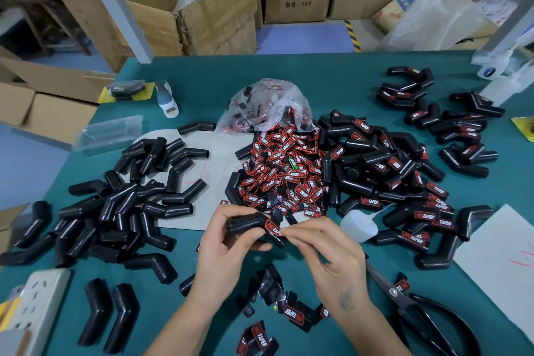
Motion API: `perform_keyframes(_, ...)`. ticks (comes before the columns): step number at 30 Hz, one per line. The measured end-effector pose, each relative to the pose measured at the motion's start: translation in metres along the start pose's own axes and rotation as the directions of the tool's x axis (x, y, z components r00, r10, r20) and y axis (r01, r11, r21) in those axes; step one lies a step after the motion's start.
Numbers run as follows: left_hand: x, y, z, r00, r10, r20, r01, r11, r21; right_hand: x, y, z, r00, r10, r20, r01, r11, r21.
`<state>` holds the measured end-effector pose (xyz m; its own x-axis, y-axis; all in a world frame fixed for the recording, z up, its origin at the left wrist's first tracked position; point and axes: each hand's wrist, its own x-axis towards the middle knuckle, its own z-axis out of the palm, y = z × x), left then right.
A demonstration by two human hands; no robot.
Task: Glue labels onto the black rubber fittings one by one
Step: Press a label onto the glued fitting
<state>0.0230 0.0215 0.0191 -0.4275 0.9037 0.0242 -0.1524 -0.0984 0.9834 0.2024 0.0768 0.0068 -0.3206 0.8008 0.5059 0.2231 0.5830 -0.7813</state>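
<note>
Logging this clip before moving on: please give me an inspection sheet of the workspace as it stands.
Surface: green table, grey sheet under the piles.
Job's things: unlabelled fittings heaped left; labelled fittings right; loose labels centre, spilling from a plastic bag; glue bottle lying by the right hand.
Clutter: scissors, power strip, white paper.
Grippers: left hand grips one fitting; right hand fingers pinch a label onto it.
Cables: nothing seen.
Surroundings: cardboard boxes behind.
</note>
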Motion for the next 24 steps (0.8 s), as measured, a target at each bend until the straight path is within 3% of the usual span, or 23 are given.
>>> perform_keyframes(7, -0.0009, 0.0022, -0.0005, 0.999, 0.050, 0.012, -0.049, 0.999, -0.020, 0.0013, -0.0022, -0.0004, 0.999, -0.034, -0.028, 0.035, 0.999, 0.014)
perform_keyframes(16, -0.0002, 0.0019, 0.0008, 0.999, 0.040, 0.013, -0.040, 0.999, -0.012, 0.0007, -0.0051, -0.0004, 0.980, 0.195, -0.050, -0.180, 0.959, 0.219)
perform_keyframes(24, -0.0003, 0.0015, -0.0021, 0.998, 0.055, 0.043, -0.055, 0.998, -0.008, 0.0019, -0.0065, -0.0035, 0.982, 0.167, -0.090, -0.144, 0.965, 0.221)
